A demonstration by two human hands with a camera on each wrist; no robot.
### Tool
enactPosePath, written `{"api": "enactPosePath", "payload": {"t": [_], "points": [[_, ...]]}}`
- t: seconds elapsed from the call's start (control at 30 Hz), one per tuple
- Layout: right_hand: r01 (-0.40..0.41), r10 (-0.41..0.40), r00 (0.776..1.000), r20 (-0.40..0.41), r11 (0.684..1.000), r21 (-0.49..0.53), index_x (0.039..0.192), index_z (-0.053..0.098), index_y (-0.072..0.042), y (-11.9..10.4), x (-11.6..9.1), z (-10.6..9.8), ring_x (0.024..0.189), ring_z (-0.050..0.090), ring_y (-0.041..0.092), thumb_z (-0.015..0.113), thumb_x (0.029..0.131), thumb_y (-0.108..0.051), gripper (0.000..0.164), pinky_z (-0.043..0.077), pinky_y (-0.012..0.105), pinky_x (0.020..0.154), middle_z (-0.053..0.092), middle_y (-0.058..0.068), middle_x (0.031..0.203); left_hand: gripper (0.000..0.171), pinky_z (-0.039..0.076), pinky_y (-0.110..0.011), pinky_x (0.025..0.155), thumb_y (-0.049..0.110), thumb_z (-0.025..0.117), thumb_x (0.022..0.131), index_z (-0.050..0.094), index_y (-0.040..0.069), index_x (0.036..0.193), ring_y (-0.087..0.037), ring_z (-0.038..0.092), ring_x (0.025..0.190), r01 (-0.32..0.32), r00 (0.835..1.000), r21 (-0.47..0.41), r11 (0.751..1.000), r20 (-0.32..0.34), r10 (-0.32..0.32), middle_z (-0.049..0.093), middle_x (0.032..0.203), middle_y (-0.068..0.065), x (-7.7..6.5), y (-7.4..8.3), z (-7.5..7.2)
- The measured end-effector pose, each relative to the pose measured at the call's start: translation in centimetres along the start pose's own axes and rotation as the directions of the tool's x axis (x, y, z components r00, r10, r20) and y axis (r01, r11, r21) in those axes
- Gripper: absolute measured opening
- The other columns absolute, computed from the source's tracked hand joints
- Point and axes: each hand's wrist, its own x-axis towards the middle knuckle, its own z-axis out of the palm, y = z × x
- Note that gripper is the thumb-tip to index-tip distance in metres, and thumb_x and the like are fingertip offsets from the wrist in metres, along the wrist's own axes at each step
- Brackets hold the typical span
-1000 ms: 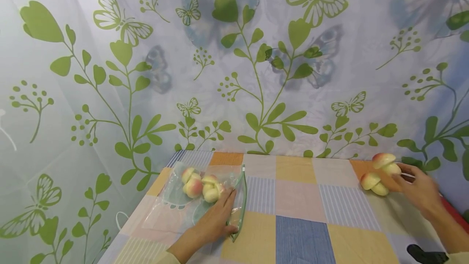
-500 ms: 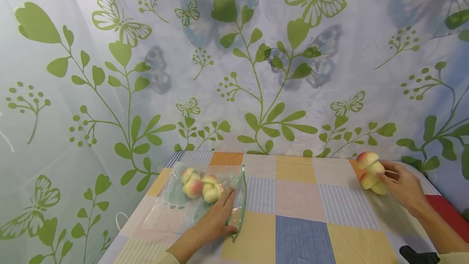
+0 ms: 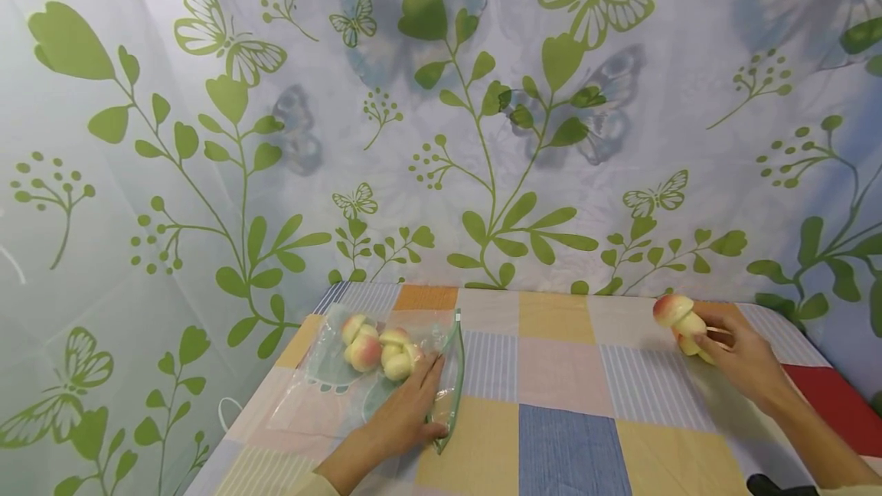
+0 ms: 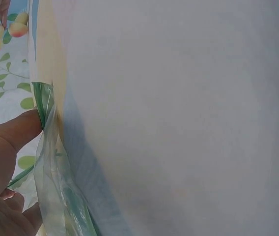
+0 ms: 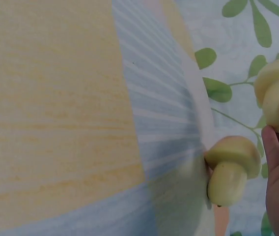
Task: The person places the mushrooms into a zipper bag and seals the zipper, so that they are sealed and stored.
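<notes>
My right hand (image 3: 740,362) pinches a toy mushroom (image 3: 678,314) with a red-and-yellow cap by its pale stem, tilted, above the table's right side. Partly hidden behind it, a second toy mushroom (image 5: 228,172) lies on the cloth; the right wrist view shows it whole. At left, my left hand (image 3: 403,419) rests on a clear zip bag (image 3: 317,412), its fingers spread and its thumb at the green zip. Two more toy mushrooms (image 3: 361,347) lie within the bag's outline. In the left wrist view, the thumb (image 4: 24,128) touches the bag's green-edged mouth.
A patchwork cloth (image 3: 565,373) covers the table. Behind it hangs a curtain (image 3: 441,136) printed with leaves and butterflies. A black object (image 3: 779,487) shows at the bottom right edge, and a red patch (image 3: 834,400) lies beyond the right forearm.
My right hand has moved left with its toy mushroom, now overlapping the one lying on the cloth. The left hand and the bag stay in place.
</notes>
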Motion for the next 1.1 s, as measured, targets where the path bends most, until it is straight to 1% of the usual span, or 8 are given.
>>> {"api": "enactPosePath", "payload": {"t": [0.13,0.27,0.37,0.53,0.67,0.8,0.97,1.1], "points": [[0.006,-0.006,1.000,0.013,1.000,-0.007,0.137,0.054,0.009,-0.2,0.2,0.6,0.097,0.051,-0.018,0.072,0.098,-0.008,0.046,0.055,0.013,0.068,0.053,-0.024,0.121,0.109,0.034,-0.048,0.118,0.026,0.089,0.082,0.021,-0.010,0.159,-0.039,0.027,0.151,0.001,1.000,-0.002,1.000,-0.001,-0.001,0.025,0.164,-0.027,0.0,0.0,0.1],[-0.012,0.013,1.000,0.024,0.998,-0.058,0.135,0.054,0.013,-0.8,0.3,1.3,0.095,0.049,-0.020,0.073,0.098,-0.010,0.047,0.056,0.014,0.065,0.064,0.007,0.122,0.110,0.035,-0.048,0.117,0.026,0.090,0.081,0.021,-0.010,0.159,-0.039,0.029,0.150,0.000,1.000,0.004,1.000,-0.008,0.000,0.026,0.163,-0.027,0.1,0.0,0.1],[-0.011,0.015,0.999,0.041,0.996,-0.091,0.136,0.054,0.012,-1.3,0.3,1.9,0.096,0.053,-0.016,0.072,0.098,-0.010,0.047,0.055,0.013,0.065,0.060,0.032,0.127,0.110,0.035,-0.047,0.117,0.026,0.090,0.081,0.021,-0.010,0.159,-0.039,0.029,0.150,0.001,1.000,0.007,1.000,-0.010,-0.001,0.026,0.163,-0.027,0.2,0.0,0.0],[0.029,-0.020,0.997,0.080,0.993,-0.114,0.135,0.055,0.011,-2.4,0.2,3.2,0.102,0.069,0.021,0.072,0.098,-0.008,0.045,0.053,0.010,0.070,0.061,0.035,0.125,0.109,0.035,-0.048,0.117,0.026,0.090,0.082,0.022,-0.010,0.159,-0.039,0.028,0.150,-0.008,1.000,0.003,1.000,-0.011,0.008,0.025,0.163,-0.027,0.2,-0.1,0.1],[0.036,-0.026,0.992,0.121,0.996,-0.080,0.137,0.054,0.009,-3.0,0.1,4.2,0.107,0.065,0.048,0.069,0.100,-0.009,0.043,0.054,0.012,0.072,0.062,0.034,0.125,0.108,0.035,-0.048,0.117,0.026,0.089,0.082,0.022,-0.010,0.159,-0.040,0.027,0.151,-0.010,1.000,-0.001,1.000,-0.013,0.010,0.025,0.163,-0.027,0.2,-0.1,0.2],[0.045,-0.037,0.987,0.155,0.998,-0.047,0.138,0.053,0.009,-3.1,0.1,5.1,0.110,0.063,0.049,0.068,0.101,-0.008,0.043,0.055,0.015,0.075,0.061,0.033,0.128,0.109,0.035,-0.049,0.117,0.027,0.089,0.082,0.021,-0.009,0.159,-0.040,0.027,0.151,-0.011,1.000,0.000,1.000,-0.017,0.011,0.025,0.164,-0.027,0.2,-0.1,0.2],[0.091,-0.085,0.982,0.167,0.996,-0.024,0.134,0.058,0.008,-3.4,0.1,6.6,0.108,0.067,0.038,0.070,0.098,-0.004,0.040,0.056,0.016,0.077,0.063,0.029,0.128,0.110,0.034,-0.049,0.117,0.027,0.089,0.082,0.021,-0.009,0.159,-0.040,0.027,0.150,-0.013,1.000,0.001,1.000,-0.019,0.013,0.025,0.163,-0.028,0.1,-0.1,0.1],[0.140,-0.141,0.973,0.183,0.990,0.017,0.131,0.060,0.007,-3.9,0.1,8.0,0.105,0.067,0.043,0.072,0.096,0.000,0.038,0.056,0.016,0.079,0.064,0.028,0.126,0.110,0.034,-0.049,0.118,0.026,0.089,0.082,0.020,-0.009,0.159,-0.040,0.027,0.151,-0.005,1.000,0.000,1.000,-0.012,0.005,0.025,0.163,-0.027,-0.1,-0.1,0.1]]}}
